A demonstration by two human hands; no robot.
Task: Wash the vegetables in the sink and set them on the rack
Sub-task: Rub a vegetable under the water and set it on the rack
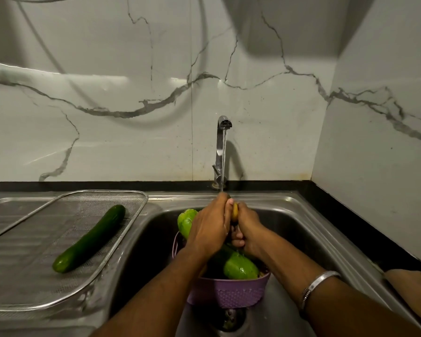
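Filling the lower middle, the sink [289, 215] holds a purple basket [226, 291] of green vegetables [241, 266] under the running tap [221, 142]. Left of it, the rack [122, 235] carries one washed cucumber [89, 238]. Both hands, left hand [209, 227] and right hand [247, 229], are pressed together around a small yellow vegetable [235, 211] in the stream. Wet and mostly hidden, it could slip from the fingers and drop back among the unwashed ones.
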